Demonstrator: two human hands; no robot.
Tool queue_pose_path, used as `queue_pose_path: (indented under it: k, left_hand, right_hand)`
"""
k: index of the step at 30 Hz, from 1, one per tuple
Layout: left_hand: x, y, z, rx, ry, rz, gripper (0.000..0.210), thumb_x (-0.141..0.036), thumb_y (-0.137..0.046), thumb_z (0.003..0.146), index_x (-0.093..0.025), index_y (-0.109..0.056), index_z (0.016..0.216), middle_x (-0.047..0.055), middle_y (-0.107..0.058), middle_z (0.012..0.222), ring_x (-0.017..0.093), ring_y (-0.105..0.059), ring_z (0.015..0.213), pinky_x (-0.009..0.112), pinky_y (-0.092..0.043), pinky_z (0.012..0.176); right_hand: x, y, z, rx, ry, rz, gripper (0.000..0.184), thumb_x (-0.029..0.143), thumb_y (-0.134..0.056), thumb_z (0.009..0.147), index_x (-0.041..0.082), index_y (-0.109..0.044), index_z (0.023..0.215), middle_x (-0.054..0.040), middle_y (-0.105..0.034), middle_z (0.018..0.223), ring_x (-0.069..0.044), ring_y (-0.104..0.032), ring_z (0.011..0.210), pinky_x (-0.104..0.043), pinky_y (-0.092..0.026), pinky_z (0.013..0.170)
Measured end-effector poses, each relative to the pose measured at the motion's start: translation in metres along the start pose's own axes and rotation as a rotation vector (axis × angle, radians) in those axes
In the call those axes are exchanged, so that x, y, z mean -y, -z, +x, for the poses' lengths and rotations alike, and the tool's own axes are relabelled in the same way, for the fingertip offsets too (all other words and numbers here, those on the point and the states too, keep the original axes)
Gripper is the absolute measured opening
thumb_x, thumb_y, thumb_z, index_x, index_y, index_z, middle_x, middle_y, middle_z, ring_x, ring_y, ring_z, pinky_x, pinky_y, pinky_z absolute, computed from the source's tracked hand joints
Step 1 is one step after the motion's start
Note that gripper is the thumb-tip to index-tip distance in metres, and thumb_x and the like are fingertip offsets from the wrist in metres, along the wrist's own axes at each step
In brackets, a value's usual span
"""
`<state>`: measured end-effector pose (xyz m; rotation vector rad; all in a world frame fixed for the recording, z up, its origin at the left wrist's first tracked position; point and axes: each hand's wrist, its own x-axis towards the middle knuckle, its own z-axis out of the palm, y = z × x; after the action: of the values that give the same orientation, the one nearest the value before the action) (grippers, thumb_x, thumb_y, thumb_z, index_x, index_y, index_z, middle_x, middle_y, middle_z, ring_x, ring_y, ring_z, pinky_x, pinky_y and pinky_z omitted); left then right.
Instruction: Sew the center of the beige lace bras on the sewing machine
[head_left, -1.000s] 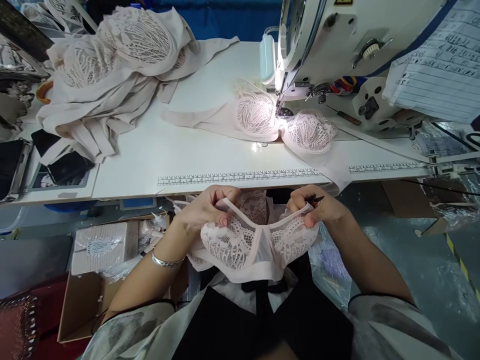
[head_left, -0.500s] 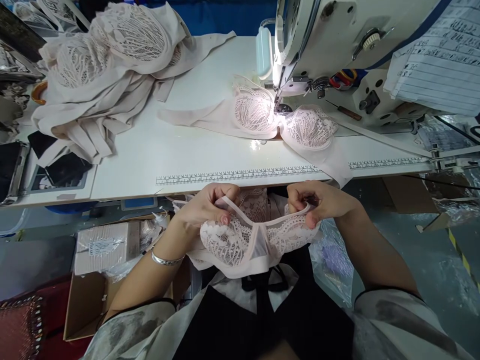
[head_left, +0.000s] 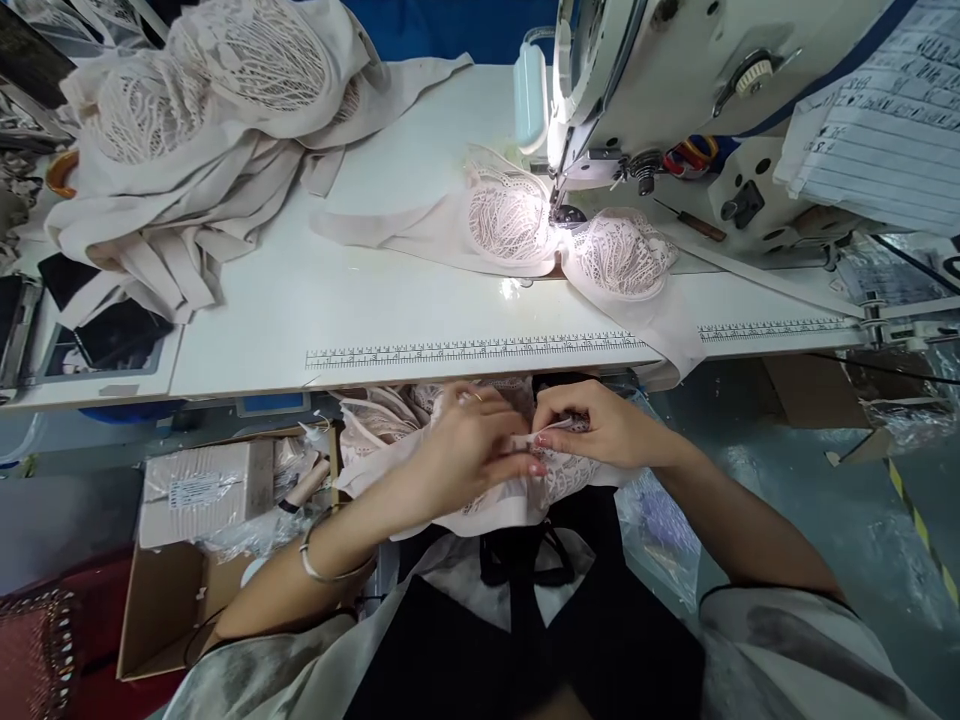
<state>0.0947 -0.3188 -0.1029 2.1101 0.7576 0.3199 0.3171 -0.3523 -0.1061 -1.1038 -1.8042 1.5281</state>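
Observation:
A pale pink lace bra (head_left: pixel 502 508) lies bunched over my lap, below the table's front edge. My left hand (head_left: pixel 476 445) is closed on its upper edge near the middle, thumb and fingers pinching the fabric. Close beside it, my right hand (head_left: pixel 592 425) pinches the same edge between thumb and forefinger. The two hands almost meet, and the left one covers much of the bra's left cup. More lace pieces (head_left: pixel 382 420) rest behind the left hand. A second bra (head_left: pixel 517 225) lies on the table, its centre under the sewing machine's lit needle area.
The sewing machine (head_left: pixel 697 70) stands at the back right, with a screwdriver-like tool (head_left: pixel 697 222) beside it. Bras are heaped (head_left: pixel 247 80) on the table's left. A measuring tape strip (head_left: pixel 480 348) runs along the front edge. Below left is an open cardboard box (head_left: pixel 161 600); papers (head_left: pixel 885 120) hang at right.
My hands were apart, stretching the bra's top edge. Now they have come together at its middle, the left hand moving right and the right hand moving left. The bra is more bunched.

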Motion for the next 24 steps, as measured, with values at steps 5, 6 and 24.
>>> queue_pose_path:
  k: [5, 6, 24]
  left_hand:
    - [0.001, -0.024, -0.002, 0.005, 0.183, -0.350, 0.026, -0.036, -0.074, 0.084, -0.017, -0.061, 0.070, -0.003, -0.050, 0.069, 0.012, -0.046, 0.064, 0.025, -0.034, 0.060]
    - [0.002, -0.024, -0.002, -0.003, 0.195, -0.387, 0.027, -0.036, -0.075, 0.082, -0.017, -0.060, 0.070, -0.004, -0.048, 0.068, 0.011, -0.043, 0.063, 0.025, -0.031, 0.058]
    - [0.002, -0.015, -0.001, 0.081, 0.232, -0.513, 0.034, -0.034, -0.077, 0.077, -0.017, -0.050, 0.066, -0.004, -0.043, 0.070, 0.011, -0.037, 0.065, 0.024, -0.028, 0.056]
  right_hand:
    - [-0.008, -0.005, -0.004, -0.031, -0.267, 0.245, 0.031, 0.044, -0.084, 0.075, 0.016, -0.073, 0.078, 0.0008, -0.063, 0.070, -0.011, -0.050, 0.063, -0.026, -0.036, 0.060]
    - [-0.010, -0.006, -0.005, -0.041, -0.312, 0.293, 0.034, 0.047, -0.087, 0.071, 0.016, -0.074, 0.077, 0.0006, -0.063, 0.069, -0.012, -0.051, 0.064, -0.027, -0.037, 0.061]
    - [-0.024, -0.019, -0.007, -0.077, -0.415, 0.754, 0.041, 0.040, -0.096, 0.056, 0.015, -0.065, 0.062, 0.0058, -0.053, 0.057, -0.007, -0.044, 0.054, -0.021, -0.030, 0.049]
